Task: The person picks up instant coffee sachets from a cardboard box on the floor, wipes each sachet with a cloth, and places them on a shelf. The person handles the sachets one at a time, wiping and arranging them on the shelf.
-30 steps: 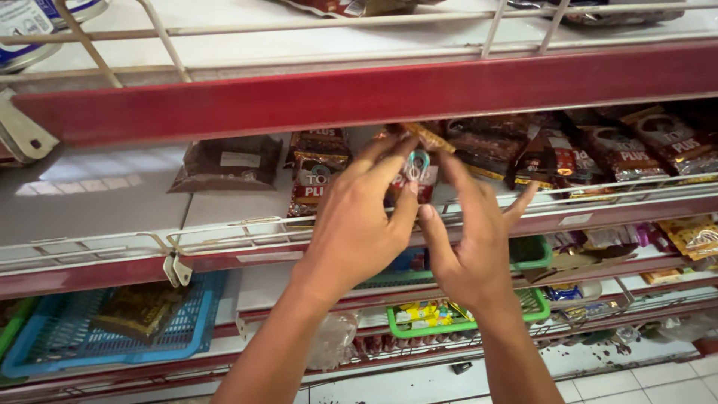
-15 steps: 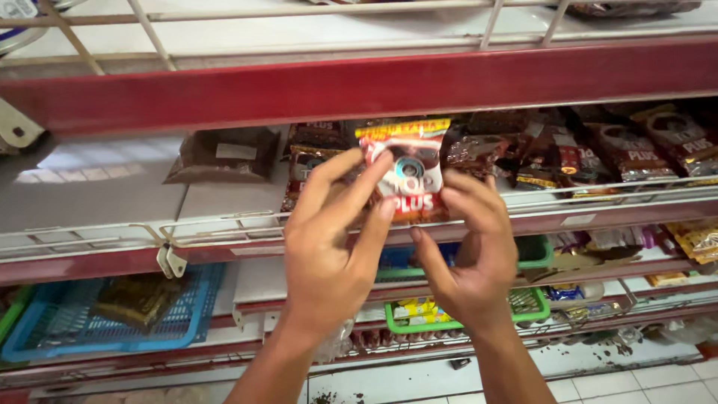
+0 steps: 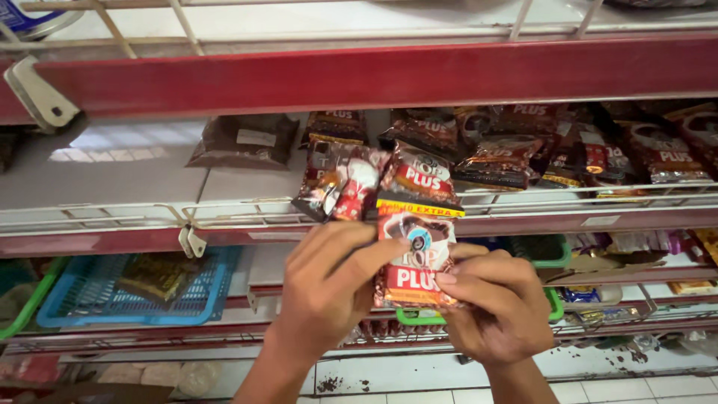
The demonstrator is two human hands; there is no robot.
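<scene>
My left hand (image 3: 329,288) and my right hand (image 3: 497,307) both grip a strip of shiny red and brown sachets (image 3: 410,251). The lowest sachet sits between my thumbs, in front of the wire rail (image 3: 247,206) of the middle shelf. The strip runs up and back onto that shelf, where further joined sachets (image 3: 345,179) lie draped over the rail. Behind them more brown sachet packs (image 3: 516,150) are piled on the shelf.
A dark brown bag (image 3: 247,141) lies on the white shelf board at the left. A red shelf edge (image 3: 374,71) runs overhead. Below, a blue basket (image 3: 97,299) holds a brown packet, and green baskets (image 3: 553,258) hold small goods. White floor tiles (image 3: 636,385) show at the bottom.
My hands have drawn the sachet strip out from the shelf and downward toward me. Earlier they reached in among the packs; now they hold the lowest sachet below the rail.
</scene>
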